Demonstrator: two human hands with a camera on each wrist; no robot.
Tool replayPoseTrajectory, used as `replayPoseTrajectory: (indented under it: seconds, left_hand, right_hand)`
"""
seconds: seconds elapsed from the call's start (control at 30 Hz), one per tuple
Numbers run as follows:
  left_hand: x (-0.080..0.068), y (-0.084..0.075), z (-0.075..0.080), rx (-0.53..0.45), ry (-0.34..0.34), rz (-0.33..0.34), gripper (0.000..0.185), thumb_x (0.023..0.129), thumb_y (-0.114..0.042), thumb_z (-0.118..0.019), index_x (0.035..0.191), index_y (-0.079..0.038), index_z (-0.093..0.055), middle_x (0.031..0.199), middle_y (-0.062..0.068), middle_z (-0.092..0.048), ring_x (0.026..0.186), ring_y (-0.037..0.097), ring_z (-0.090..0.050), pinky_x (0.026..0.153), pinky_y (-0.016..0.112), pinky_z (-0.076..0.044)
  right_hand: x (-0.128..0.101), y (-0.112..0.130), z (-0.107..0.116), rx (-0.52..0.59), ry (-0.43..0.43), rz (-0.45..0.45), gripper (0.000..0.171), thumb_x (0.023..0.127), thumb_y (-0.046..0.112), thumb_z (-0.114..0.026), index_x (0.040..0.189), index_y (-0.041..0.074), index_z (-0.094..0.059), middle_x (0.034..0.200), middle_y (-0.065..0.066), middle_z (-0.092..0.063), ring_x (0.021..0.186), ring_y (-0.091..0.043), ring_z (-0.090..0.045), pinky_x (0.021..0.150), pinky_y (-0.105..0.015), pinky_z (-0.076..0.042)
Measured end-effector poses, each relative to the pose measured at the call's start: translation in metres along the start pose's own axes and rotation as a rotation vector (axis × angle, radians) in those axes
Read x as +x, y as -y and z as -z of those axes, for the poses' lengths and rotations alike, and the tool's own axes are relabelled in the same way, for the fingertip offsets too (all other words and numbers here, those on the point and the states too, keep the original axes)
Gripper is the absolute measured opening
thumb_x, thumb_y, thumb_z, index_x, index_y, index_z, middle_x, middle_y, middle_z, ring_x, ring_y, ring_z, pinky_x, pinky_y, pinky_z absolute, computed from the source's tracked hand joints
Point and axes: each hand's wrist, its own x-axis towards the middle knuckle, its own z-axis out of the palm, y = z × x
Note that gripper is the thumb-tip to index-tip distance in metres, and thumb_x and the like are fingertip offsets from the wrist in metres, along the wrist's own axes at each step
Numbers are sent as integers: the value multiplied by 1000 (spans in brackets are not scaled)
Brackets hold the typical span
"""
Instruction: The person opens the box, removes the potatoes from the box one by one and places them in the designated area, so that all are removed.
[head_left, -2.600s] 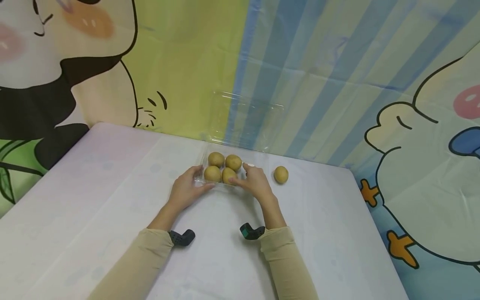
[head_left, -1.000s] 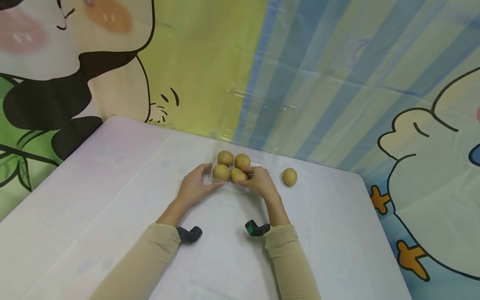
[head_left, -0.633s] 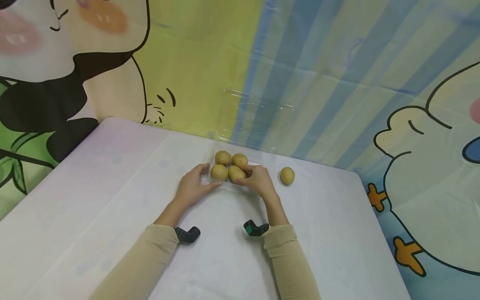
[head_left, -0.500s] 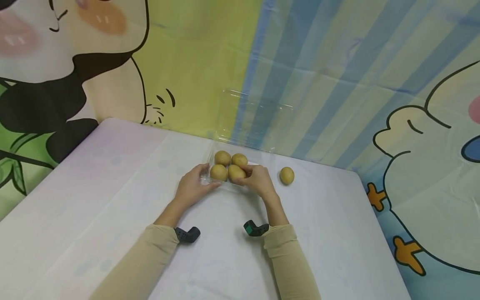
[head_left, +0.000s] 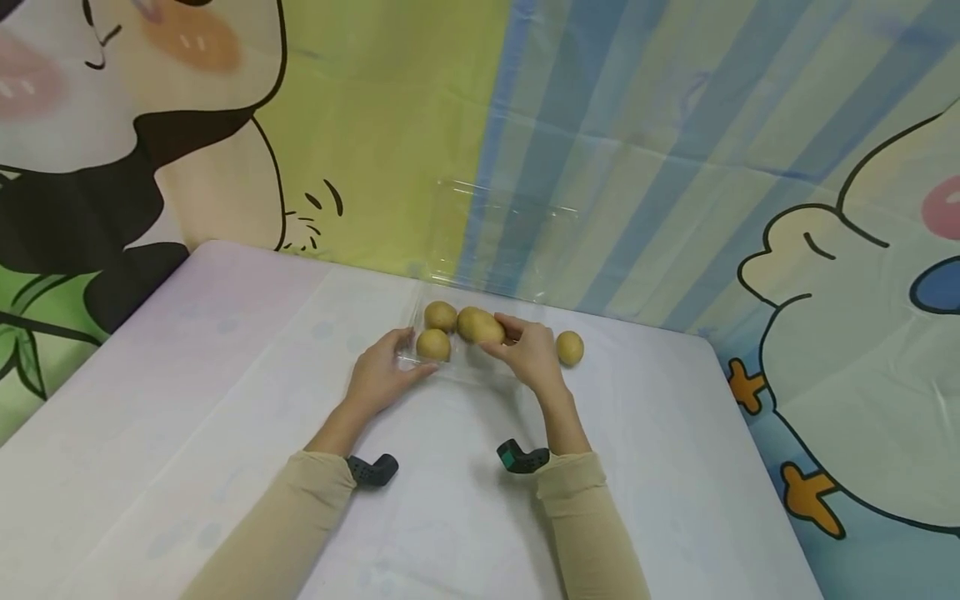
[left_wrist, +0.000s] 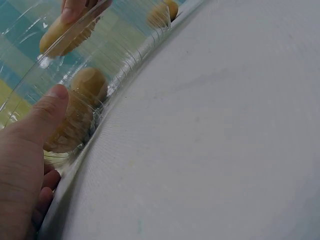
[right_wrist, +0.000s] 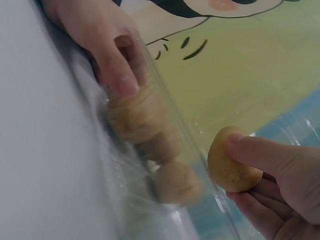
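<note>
A clear plastic clamshell box (head_left: 465, 368) stands at the back of the table with its lid (head_left: 442, 225) raised. My left hand (head_left: 378, 377) grips its left front corner, thumb along the front wall (left_wrist: 44, 117). Inside on the left lie a rear potato (head_left: 440, 316) and a front potato (head_left: 433, 344). Another potato (head_left: 466, 318) sits behind, partly covered by the potato (head_left: 490, 330) that my right hand (head_left: 534, 357) pinches between thumb and fingers. In the right wrist view this held potato (right_wrist: 232, 165) is raised above the box wall.
A single potato (head_left: 570, 348) lies on the white tablecloth (head_left: 660, 433) to the right of the box. Behind the table hangs a printed cartoon curtain (head_left: 390, 125), close behind the raised lid.
My right hand has gone from the box's right side to the front right potato and lifted it, shifting right and up. The left hand keeps its grip; the head view has shifted slightly.
</note>
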Motion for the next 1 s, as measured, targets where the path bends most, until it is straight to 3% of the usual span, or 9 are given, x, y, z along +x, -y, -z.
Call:
replayPoseTrajectory:
  seconds: [0.27,0.6,0.8,1.0]
  left_hand:
    - [0,1,1,11,1,0,88,66,-67,-63,132,-12,-43,129,7,-53,119,26,-49,101,43,-38]
    - [1,0,2,-2,-5,3,84,67,-59,-68,131,-11,-43,127,9,-55,117,28,-50,99,44,-39]
    - [1,-1,2,-11,10,-8,88,66,-64,-65,131,-9,-42,127,10,-54,118,29,-49,99,45,-38]
    - [1,1,1,-17,11,-9,89,66,-65,-64,132,-9,-42,128,10,-53,119,29,-49,100,45,-38]
  right_hand:
    - [-12,-13,32,35,-79,3,62,71,39,-73,126,18,-53,123,-4,-58,105,-14,-60,82,-23,-52]
    - [-22,-45,74,28,-226,-33,60,72,31,-74,126,11,-54,122,-10,-58,104,-19,-61,79,-27,-54]
    - [-29,-67,93,42,-281,-98,62,73,30,-73,128,10,-51,126,-10,-55,109,-19,-59,81,-22,-52]
    - [-32,-92,97,42,-334,-197,64,73,27,-75,128,9,-50,128,-9,-54,112,-19,-56,87,-24,-50]
